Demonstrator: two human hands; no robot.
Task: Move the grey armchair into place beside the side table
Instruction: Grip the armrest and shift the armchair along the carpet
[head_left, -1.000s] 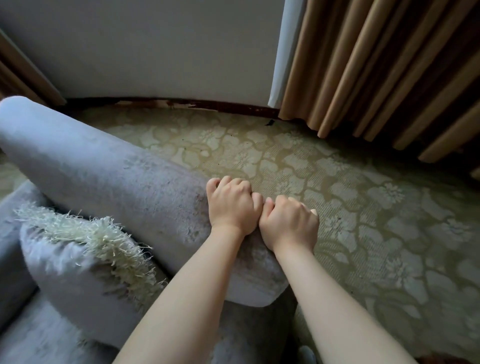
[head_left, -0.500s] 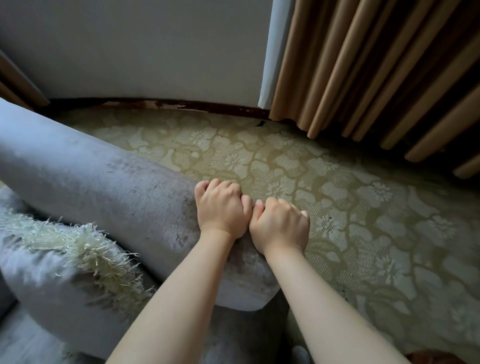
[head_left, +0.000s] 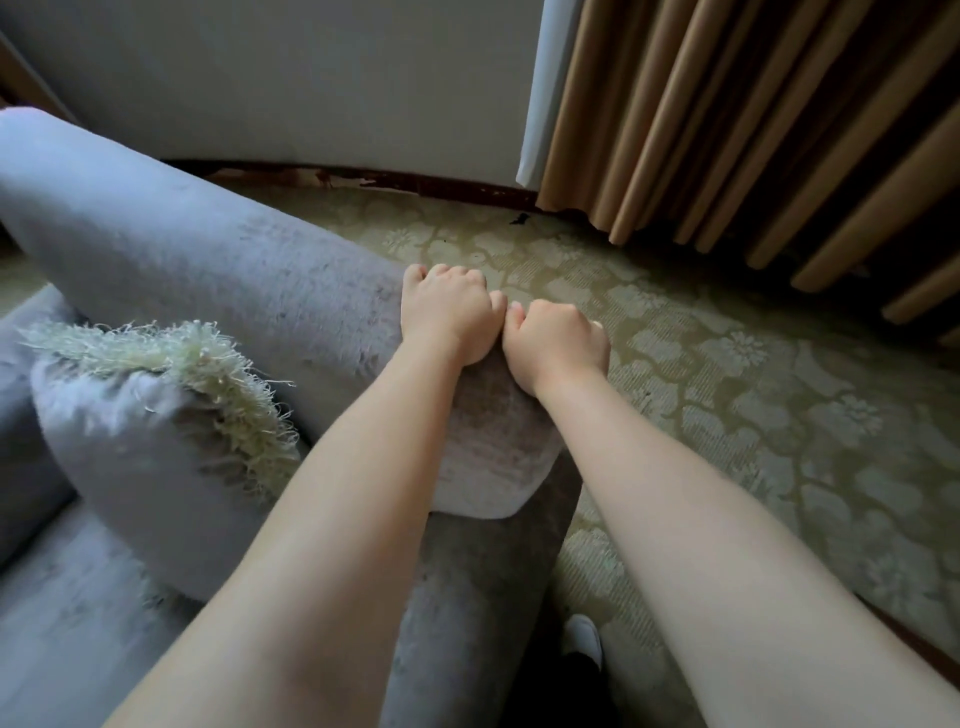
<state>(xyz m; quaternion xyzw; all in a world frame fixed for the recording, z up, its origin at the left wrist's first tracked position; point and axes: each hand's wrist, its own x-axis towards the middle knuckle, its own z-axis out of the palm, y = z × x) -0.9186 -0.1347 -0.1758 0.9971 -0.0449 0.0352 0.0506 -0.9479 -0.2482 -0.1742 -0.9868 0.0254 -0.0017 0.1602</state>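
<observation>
Armchair (head_left: 218, 270) armrest at frame centre is clenched by both hands, left (head_left: 449, 314) touching right (head_left: 558, 345), likely to shove it across the carpet (head_left: 753, 389) toward the wall (head_left: 285, 78) upper left; no side table visible

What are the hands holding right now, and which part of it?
Both the left hand and right hand grip the grey armchair by the front end of its padded armrest, side by side.
</observation>
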